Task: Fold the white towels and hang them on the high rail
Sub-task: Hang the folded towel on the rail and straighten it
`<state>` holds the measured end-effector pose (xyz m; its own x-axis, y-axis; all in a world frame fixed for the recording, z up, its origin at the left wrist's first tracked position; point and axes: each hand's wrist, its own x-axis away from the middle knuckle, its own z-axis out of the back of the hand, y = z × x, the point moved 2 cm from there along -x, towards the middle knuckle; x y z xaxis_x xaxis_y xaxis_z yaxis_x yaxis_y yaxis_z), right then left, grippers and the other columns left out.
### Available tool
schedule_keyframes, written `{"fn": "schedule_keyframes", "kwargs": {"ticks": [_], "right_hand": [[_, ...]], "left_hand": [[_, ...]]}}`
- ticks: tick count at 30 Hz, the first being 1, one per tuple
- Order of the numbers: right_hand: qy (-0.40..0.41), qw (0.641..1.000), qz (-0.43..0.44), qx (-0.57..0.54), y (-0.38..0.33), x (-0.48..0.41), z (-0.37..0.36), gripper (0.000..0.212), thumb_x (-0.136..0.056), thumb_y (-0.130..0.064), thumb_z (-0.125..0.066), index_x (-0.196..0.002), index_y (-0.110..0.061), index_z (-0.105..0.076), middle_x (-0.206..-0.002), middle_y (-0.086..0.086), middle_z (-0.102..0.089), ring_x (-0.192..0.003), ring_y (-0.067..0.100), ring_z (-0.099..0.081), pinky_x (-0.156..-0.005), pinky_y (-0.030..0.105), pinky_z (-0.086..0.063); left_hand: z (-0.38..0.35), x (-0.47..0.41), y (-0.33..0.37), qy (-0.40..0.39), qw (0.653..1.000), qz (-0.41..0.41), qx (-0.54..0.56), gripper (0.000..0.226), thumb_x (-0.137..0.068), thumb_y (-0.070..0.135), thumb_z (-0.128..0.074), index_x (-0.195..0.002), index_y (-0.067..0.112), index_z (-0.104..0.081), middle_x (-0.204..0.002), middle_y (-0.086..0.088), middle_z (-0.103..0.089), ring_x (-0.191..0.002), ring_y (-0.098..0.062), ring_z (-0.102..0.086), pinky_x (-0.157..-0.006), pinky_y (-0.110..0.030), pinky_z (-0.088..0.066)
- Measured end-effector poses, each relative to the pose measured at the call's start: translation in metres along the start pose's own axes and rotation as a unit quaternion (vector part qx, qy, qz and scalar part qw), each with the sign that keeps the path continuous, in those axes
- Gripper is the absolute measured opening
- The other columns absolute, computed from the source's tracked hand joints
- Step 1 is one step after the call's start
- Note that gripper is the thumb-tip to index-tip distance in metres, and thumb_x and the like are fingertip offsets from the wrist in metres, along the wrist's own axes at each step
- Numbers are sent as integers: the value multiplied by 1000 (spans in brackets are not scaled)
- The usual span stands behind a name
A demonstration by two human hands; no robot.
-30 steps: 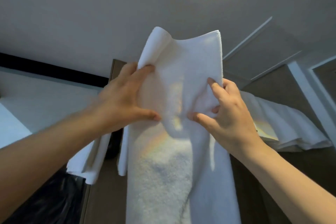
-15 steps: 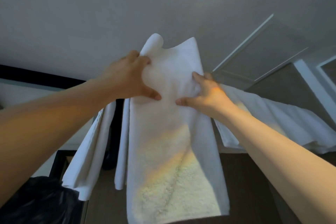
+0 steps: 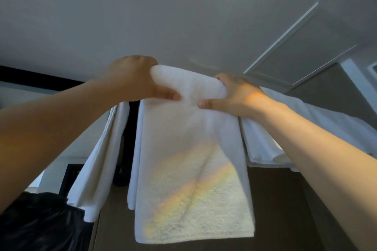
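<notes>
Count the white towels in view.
3: centre towel, gripped by left hand and right hand; left towel; right towel. A strip beside the centre one may be a fourth.

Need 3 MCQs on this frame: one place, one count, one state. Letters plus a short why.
1. Where in the view is the black bag?
A) lower left
B) upper right
C) against the ceiling

2. How many hands grip the middle towel?
A) none
B) one
C) two

3. How does the middle towel lie?
A) bunched in a ball
B) hanging down from a fold at its top
C) spread flat on a table

Answers:
1 A: the bag fills the lower left corner.
2 C: the left hand and the right hand each pinch the top fold, thumb in front.
3 B: it drops straight down from the fold that the hands hold.
</notes>
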<state>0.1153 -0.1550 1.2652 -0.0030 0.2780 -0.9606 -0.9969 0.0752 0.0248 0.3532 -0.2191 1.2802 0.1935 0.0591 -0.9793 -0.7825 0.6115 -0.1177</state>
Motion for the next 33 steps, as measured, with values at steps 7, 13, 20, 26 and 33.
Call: {"fn": "schedule_keyframes", "kwargs": {"ticks": [7,13,20,26,33], "right_hand": [[-57,998,11,-8,-5,-9,8,83,-65,-75,-70,-129,-25,-51,-135,1,-53,-113,20,-52,-79,28,-36],[-54,998,3,-14,-9,-7,8,80,-68,-73,-70,-130,-25,-51,-136,2,-53,-118,22,-52,-79,26,-34],[-62,998,-5,-25,-8,-8,7,87,-66,-75,-69,-134,-24,-49,-139,2,-52,-122,23,-52,-87,29,-40],[-60,998,-4,-25,-7,-5,7,89,-65,-78,-67,-136,-27,-47,-143,-1,-48,-128,22,-47,-97,34,-42],[-52,998,-13,-24,-7,1,5,96,-67,-80,-64,-145,-29,-37,-151,-4,-41,-135,21,-43,-102,36,-40]], "left_hand": [[-6,6,-5,5,998,25,52,72,-43,88,-59,-84,30,-53,-77,12,-55,-71,-13,-50,-53,-27,-31],[-16,51,-21,98,972,70,202,81,-56,70,-74,-117,24,-50,-111,9,-47,-88,-10,-54,-66,-23,-37],[-18,70,-19,-17,931,103,349,56,-66,70,-66,-85,19,-75,-85,-4,-73,-82,-22,-68,-74,-33,-56],[-27,70,-10,-93,898,122,412,48,-82,56,-64,-94,11,-75,-95,-2,-75,-95,-21,-70,-95,-37,-52],[-18,69,-4,-59,909,112,398,41,-81,50,-68,-90,11,-76,-91,-2,-76,-91,-23,-71,-85,-35,-57]]}}
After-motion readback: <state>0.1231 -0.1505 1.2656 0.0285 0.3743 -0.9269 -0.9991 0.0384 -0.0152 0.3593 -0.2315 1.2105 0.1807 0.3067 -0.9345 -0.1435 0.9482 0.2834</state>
